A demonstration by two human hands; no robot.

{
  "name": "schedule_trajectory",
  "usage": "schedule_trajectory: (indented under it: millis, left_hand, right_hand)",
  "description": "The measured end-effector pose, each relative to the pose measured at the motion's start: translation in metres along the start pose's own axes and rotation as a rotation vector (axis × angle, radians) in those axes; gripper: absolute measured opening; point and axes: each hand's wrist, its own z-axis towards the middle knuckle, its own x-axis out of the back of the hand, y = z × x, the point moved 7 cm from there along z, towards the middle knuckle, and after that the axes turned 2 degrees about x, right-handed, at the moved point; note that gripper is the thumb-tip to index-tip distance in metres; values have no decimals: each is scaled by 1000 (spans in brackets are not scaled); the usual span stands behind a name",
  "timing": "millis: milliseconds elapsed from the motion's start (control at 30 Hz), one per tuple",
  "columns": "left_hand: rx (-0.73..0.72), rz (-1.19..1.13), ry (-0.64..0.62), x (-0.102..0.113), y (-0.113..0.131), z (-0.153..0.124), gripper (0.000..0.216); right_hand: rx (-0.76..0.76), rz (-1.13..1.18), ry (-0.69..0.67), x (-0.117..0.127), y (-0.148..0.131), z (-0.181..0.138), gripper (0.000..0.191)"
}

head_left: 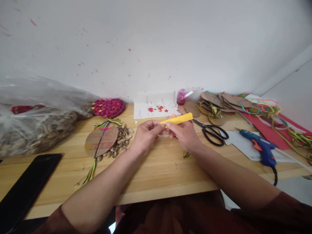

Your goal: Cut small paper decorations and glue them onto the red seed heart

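Note:
Both hands meet above the middle of the wooden table, around a narrow folded strip of yellow paper [179,119]. My left hand [148,132] pinches the strip's left end between thumb and fingers. My right hand [183,134] grips it from below, with the thumb on its near side and the fingers partly hidden behind. Just beyond the strip lies a white sheet [141,109] bearing several small red stars [151,110] and some yellow ones. Black-handled scissors [212,132] rest to the right of my right hand.
Left are a cardboard disc with cords [101,143], peanut shells [122,138], a purple star-dotted piece [109,107], a clear bag of peanuts [39,130] and a black phone-like slab [29,188]. Right are a blue glue gun [262,146], cardboard pieces [214,100] and a paint cup [182,97].

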Motion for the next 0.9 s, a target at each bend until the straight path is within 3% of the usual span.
schedule_trajectory:
  millis: [167, 367, 633, 767, 900]
  left_hand:
    - [16, -21, 38, 4, 0, 1, 26]
    - [-4, -16, 47, 4, 1, 0, 25]
    - [-24, -52, 22, 3, 3, 1, 23]
    - [-42, -20, -12, -1, 6, -2, 22]
    - [-50, 24, -17, -1, 6, -3, 24]
  right_hand:
    - [-27, 175, -29, 0, 0, 2, 34]
    - [-12, 79, 72, 6, -1, 1, 26]
    - [19, 198, -14, 2, -5, 2, 27]
    - [28, 100, -88, -4, -2, 1, 17]
    - [7, -24, -31, -1, 1, 0, 19]
